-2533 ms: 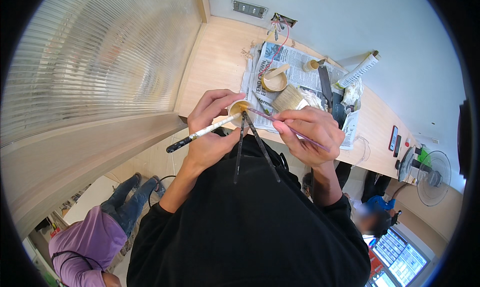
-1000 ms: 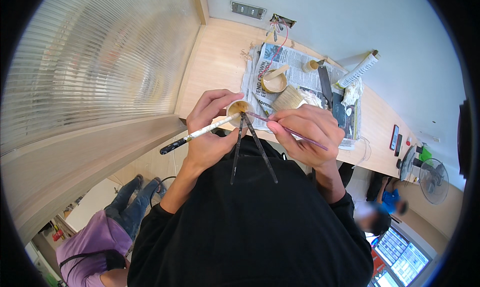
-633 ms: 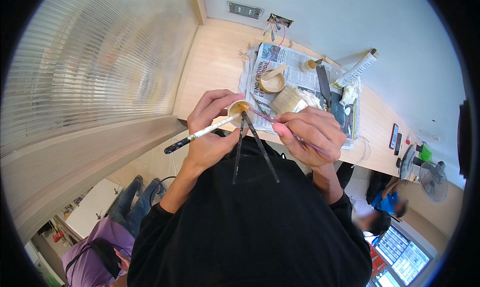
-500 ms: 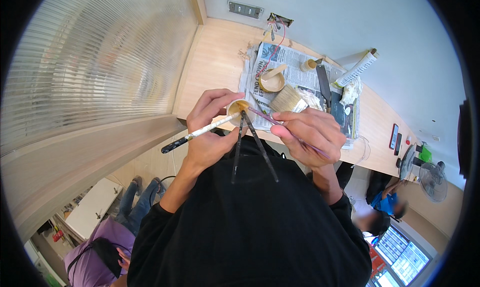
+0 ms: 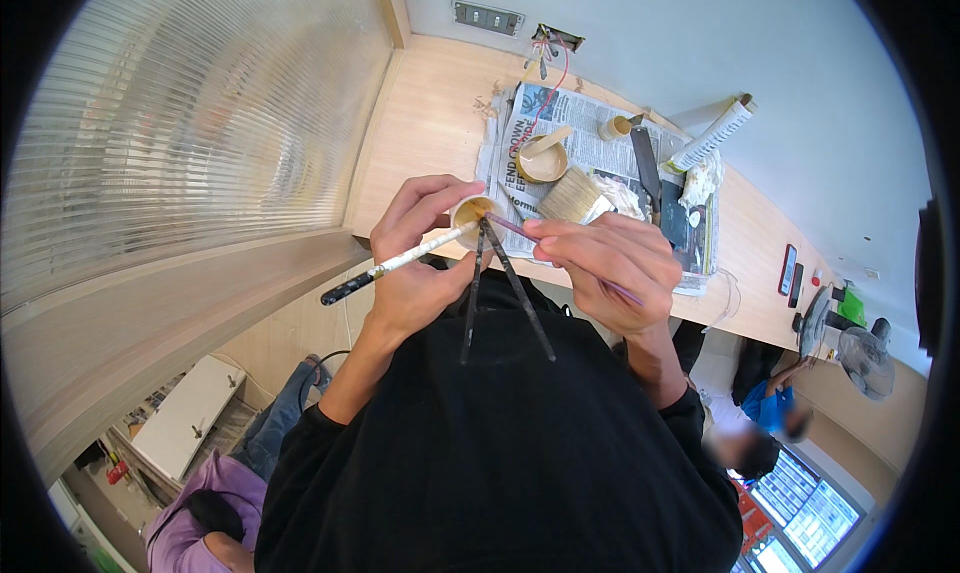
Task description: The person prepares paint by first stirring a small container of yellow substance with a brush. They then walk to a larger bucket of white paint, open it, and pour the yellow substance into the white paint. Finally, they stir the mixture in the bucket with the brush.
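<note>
My left hand (image 5: 415,263) is closed around a small white cup (image 5: 463,207) with yellowish-brown paint inside. Leaning out over the cup's rim are a white-handled paintbrush (image 5: 420,254) with a black end and two thin dark sticks (image 5: 520,298), perhaps brush handles. Between its fingers my right hand (image 5: 615,263) pinches a slim purple-handled paintbrush (image 5: 515,227), whose tip reaches into the cup; the bristles are hidden there. Just beyond my right hand, a wide flat brush (image 5: 574,197) with pale bristles lies on the newspaper (image 5: 590,103).
The newspaper covers part of a wooden counter (image 5: 440,83) and carries a tub of beige paint (image 5: 541,163) with a stir stick, a small jar (image 5: 614,128), a dark scraper (image 5: 646,163) and a white tube (image 5: 712,133). Wires (image 5: 545,48) hang from the wall. Other people (image 5: 215,513) are at both sides.
My right hand has shifted slightly left toward the cup, with the purple brush going along. My left hand and the cup stay nearly in place. The person at lower left has bent lower.
</note>
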### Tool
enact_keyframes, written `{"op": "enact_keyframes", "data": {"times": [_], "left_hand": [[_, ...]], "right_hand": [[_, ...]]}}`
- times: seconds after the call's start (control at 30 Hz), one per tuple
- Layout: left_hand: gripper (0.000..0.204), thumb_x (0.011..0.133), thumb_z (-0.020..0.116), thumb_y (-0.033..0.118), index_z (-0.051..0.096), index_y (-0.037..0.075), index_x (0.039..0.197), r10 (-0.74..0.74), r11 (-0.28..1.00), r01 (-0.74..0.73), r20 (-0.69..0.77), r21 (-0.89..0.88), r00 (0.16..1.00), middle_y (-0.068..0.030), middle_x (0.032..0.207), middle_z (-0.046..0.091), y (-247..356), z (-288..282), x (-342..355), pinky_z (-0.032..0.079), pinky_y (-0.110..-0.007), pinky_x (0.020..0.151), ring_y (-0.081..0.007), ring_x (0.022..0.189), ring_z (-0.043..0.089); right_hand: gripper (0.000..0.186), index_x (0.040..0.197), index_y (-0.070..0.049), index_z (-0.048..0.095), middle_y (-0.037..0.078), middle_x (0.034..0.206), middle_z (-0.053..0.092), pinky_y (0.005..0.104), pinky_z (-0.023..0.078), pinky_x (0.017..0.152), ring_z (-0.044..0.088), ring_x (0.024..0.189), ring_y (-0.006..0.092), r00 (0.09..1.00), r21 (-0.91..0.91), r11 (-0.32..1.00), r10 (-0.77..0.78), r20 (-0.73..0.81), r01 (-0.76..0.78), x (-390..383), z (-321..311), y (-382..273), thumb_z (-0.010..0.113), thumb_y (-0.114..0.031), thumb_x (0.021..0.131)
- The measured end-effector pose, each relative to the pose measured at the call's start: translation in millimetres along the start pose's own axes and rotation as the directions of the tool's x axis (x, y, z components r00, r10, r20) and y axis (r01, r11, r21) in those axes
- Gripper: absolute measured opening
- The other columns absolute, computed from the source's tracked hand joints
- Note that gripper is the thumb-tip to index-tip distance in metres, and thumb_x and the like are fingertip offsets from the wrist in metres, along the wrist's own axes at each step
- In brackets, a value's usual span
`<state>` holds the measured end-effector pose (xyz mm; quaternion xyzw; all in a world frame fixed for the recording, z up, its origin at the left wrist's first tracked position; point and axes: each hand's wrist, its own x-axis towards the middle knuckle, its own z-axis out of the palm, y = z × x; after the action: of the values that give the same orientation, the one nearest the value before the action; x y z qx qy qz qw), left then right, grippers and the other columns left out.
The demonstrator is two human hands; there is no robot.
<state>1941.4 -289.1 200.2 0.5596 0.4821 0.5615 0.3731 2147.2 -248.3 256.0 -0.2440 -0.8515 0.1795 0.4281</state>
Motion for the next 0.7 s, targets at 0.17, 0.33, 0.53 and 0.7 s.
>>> {"op": "enact_keyframes", "data": {"times": [0.17,0.33,0.53,0.7], "left_hand": [[0.052,0.066,0.077,-0.005,0.070,0.004,0.117,-0.002,1.000,0.002,0.007,0.008,1.000,-0.0116,0.112,0.060,-1,-1,0,0.057,-0.030,0.077,-0.0197,0.097,0.065],[0.051,0.067,0.077,-0.005,0.070,0.003,0.116,0.003,1.000,-0.003,0.012,0.000,1.000,-0.0116,0.112,0.060,-3,-1,-1,0.057,-0.030,0.077,-0.0196,0.097,0.065],[0.051,0.067,0.077,-0.005,0.069,0.003,0.117,-0.006,1.000,0.006,0.007,-0.009,1.000,-0.0113,0.112,0.059,-4,0,-2,0.058,-0.030,0.077,-0.0193,0.097,0.065],[0.053,0.067,0.077,-0.007,0.069,0.003,0.118,-0.006,1.000,0.006,0.007,0.004,1.000,-0.0116,0.113,0.059,0,-2,-2,0.058,-0.029,0.078,-0.0189,0.097,0.065]], "right_hand": [[0.026,0.094,0.000,0.070,0.012,0.089,0.076,0.0240,0.049,0.051,0.067,0.058,0.0172,0.999,0.013,0.999,0.034,0.016,-0.035,5,4,-2,0.066,0.014,0.073],[0.025,0.095,0.000,0.069,0.011,0.094,0.076,0.0247,0.052,0.055,0.070,0.063,0.0187,0.997,0.033,0.998,0.054,0.050,-0.056,9,8,-4,0.067,0.014,0.074],[0.022,0.095,0.001,0.068,0.012,0.092,0.076,0.0258,0.054,0.057,0.073,0.070,0.0221,0.997,0.044,0.998,0.052,0.057,-0.054,10,10,-2,0.072,0.012,0.076],[0.020,0.092,0.001,0.066,0.016,0.084,0.075,0.0256,0.052,0.053,0.073,0.067,0.0215,0.997,0.060,0.998,-0.002,-0.080,0.007,8,8,-2,0.079,0.006,0.076]]}}
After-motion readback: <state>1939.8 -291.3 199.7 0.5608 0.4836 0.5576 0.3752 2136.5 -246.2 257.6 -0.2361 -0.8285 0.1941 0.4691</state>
